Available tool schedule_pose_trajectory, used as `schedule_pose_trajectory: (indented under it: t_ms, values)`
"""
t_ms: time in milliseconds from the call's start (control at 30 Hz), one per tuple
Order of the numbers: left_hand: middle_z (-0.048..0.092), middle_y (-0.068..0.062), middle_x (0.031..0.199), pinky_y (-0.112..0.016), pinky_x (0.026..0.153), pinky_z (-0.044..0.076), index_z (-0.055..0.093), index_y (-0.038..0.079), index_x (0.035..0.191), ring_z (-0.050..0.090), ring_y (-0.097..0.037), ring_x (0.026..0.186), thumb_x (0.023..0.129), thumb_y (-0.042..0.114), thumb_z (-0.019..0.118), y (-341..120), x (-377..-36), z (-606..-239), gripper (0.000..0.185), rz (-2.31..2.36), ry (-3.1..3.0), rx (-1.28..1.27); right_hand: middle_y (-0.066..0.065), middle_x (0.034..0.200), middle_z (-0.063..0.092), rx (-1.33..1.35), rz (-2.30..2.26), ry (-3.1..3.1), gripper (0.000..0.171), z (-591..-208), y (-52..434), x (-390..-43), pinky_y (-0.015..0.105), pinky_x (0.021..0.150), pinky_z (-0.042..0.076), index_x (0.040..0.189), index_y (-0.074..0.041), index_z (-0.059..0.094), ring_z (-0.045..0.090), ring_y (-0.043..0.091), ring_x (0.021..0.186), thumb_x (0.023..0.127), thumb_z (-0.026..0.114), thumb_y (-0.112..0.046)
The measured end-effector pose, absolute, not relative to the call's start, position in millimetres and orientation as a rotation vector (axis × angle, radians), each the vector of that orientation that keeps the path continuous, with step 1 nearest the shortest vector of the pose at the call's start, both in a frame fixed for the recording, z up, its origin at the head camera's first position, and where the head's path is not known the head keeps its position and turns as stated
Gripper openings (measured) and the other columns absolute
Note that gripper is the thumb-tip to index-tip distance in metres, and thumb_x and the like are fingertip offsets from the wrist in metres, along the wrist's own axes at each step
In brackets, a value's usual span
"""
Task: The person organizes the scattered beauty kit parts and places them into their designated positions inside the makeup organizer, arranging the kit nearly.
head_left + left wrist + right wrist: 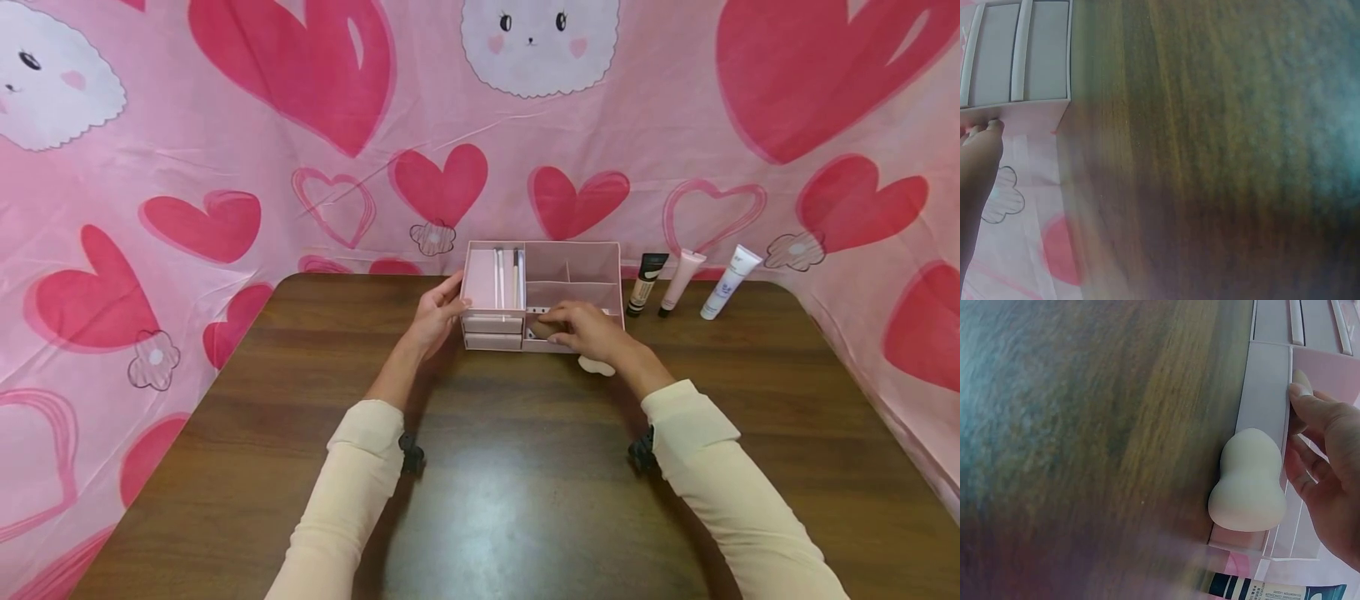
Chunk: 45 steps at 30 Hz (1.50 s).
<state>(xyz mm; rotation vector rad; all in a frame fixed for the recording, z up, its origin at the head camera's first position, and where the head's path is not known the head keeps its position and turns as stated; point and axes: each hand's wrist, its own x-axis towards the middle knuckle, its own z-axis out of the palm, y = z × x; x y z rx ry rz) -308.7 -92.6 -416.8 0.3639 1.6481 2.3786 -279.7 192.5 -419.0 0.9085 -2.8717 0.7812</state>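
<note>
The left hand (pixel 437 315), fingers extended and grasping nothing, rests against the left side of the pink organizer (pixel 480 268). Slim rods (pixel 497 279) stand in its left compartment, above two drawers (pixel 492 325). At the lower right compartment, the right hand (pixel 594 332) pinches a brown rounded item (pixel 545 328) between thumb and fingers. A cream sponge (pixel 597 366) sits just in front. Farther right stand black (pixel 647 286), pink (pixel 681 282) and white tubes (pixel 731 282).
</note>
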Motion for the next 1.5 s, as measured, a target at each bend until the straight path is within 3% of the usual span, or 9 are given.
schedule_pose_trajectory:
  t_ms: [133,400,1033,1500]
  values:
    - [0.015,-0.022,0.17,-0.042,0.129,0.021,0.014,-0.009,0.158,0.02,-0.035,0.157,0.096,-0.018,0.037,-92.7,-308.7,-416.5,0.067,2.373,1.656,0.368,0.017,0.12,0.068,0.895,0.788,-2.876,0.038,-419.5,193.0,-278.7,0.047,0.09,0.056,0.127,-0.003,0.07,0.064,0.031,0.104,0.09,0.075,-0.008]
    - [0.013,-0.021,0.171,-0.04,0.129,0.022,0.014,-0.008,0.159,0.019,-0.033,0.157,0.096,-0.018,0.037,-92.4,-308.8,-416.1,0.068,2.366,1.657,0.357,0.02,0.123,0.072,0.928,0.828,-2.843,0.033,-423.4,194.8,-280.0,0.052,0.102,0.055,0.123,0.0,0.071,0.067,0.035,0.114,0.091,0.073,-0.006]
    - [0.014,-0.022,0.17,-0.042,0.13,0.018,0.015,-0.008,0.158,0.018,-0.032,0.158,0.096,-0.018,0.037,-92.4,-308.3,-415.5,0.067,2.376,1.653,0.345,0.016,0.118,0.073,0.913,0.84,-2.798,0.027,-427.3,199.0,-277.2,0.049,0.094,0.057,0.119,-0.003,0.074,0.069,0.031,0.107,0.093,0.072,-0.009]
    - [0.014,-0.021,0.17,-0.039,0.129,0.023,0.015,-0.008,0.159,0.019,-0.031,0.157,0.097,-0.017,0.037,-92.9,-310.6,-416.8,0.067,2.368,1.652,0.337,0.015,0.125,0.072,0.851,0.927,-2.805,0.03,-420.4,210.3,-265.6,0.052,0.101,0.056,0.125,-0.005,0.071,0.067,0.032,0.116,0.095,0.069,-0.009]
